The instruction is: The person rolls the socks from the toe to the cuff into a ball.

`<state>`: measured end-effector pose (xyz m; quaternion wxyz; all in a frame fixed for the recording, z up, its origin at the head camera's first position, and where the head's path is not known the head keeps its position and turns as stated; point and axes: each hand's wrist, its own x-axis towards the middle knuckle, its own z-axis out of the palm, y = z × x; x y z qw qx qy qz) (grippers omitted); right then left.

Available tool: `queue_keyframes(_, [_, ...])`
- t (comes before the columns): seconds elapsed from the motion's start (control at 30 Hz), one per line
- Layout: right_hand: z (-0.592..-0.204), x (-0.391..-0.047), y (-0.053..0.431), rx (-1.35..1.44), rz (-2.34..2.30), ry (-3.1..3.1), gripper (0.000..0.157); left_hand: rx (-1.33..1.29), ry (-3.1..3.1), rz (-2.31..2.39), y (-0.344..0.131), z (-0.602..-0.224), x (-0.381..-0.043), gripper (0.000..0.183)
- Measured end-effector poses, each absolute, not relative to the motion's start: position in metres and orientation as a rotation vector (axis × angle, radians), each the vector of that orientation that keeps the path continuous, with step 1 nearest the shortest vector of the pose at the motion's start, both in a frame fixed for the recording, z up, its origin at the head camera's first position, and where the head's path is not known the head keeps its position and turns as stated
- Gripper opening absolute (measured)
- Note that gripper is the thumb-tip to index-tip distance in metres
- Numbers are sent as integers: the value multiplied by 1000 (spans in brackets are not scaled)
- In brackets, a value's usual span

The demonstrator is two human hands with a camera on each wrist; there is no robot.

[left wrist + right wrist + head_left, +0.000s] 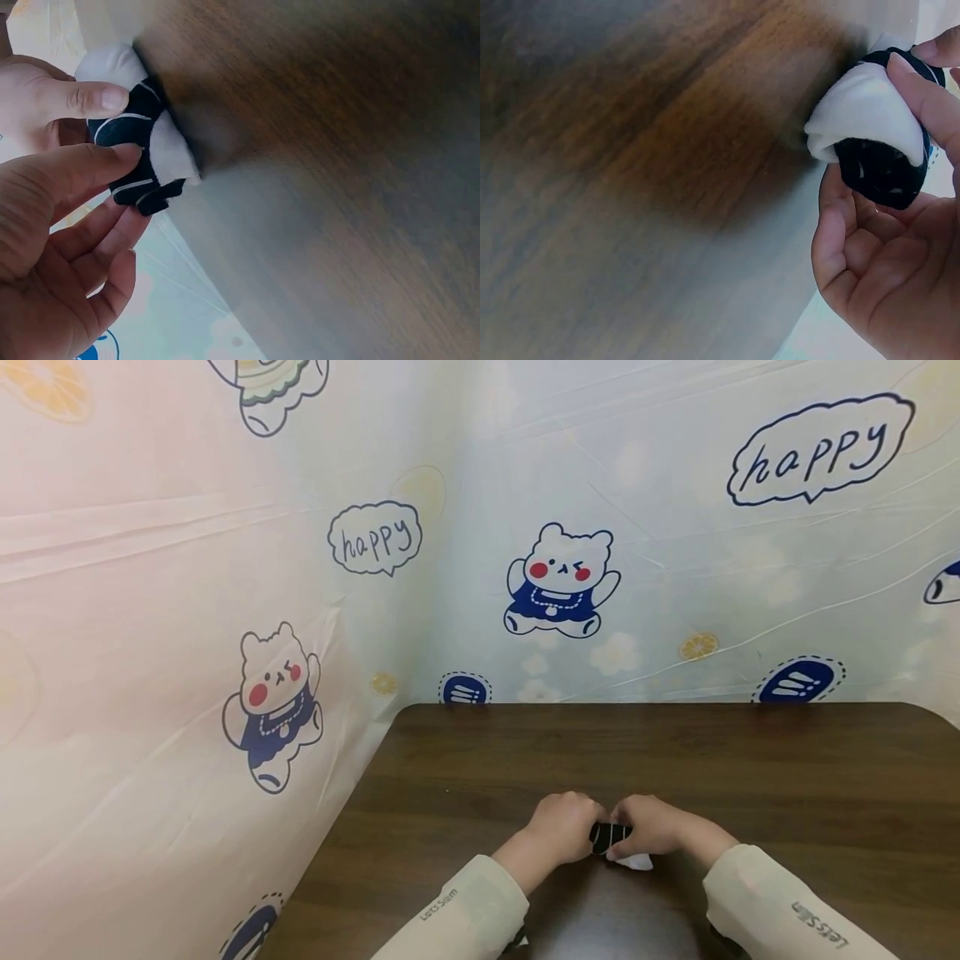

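Both hands hold a bundled black-and-white sock [609,837] low over the table. It is black with thin white lines, and white fabric [171,146] is folded over part of it. My left hand [567,827] pinches one end, its thumb on the black part in the left wrist view. Close beside it, my right hand [652,825] pinches the other end. In the right wrist view the white cuff [866,105] rims a dark opening, with the right thumb on top and curled fingers below. Whether there is one sock or a pair, I cannot tell.
The dark wooden table [660,752] spreads beneath the hands, its far edge against a printed curtain [480,610] with bears and "happy" bubbles. Another curtain wall stands along the left side. A small white-and-dark bit [519,941] shows under the left sleeve.
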<state>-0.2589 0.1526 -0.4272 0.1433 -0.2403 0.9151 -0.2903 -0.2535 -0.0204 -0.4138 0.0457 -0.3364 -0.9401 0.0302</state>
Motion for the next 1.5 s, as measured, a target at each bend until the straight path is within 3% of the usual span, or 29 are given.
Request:
queue_keyframes(0.13, [-429, -258, 154, -721, -864, 2641, 24, -1005, -2893, 31, -22, -408, -252, 26])
queue_keyframes(0.53, [-431, -258, 159, -767, -884, 2731, 32, -856, -2902, -355, -33, -391, -252, 33])
queue_keyframes(1.07, [-409, -264, 171, -476, -1003, 3034, 41, -501, -2734, -1003, -34, -391, -254, 45])
queue_keyframes(1.5, [-412, -255, 165, -347, -1195, 3210, 43, -386, -2627, -1417, -19, -401, -255, 37])
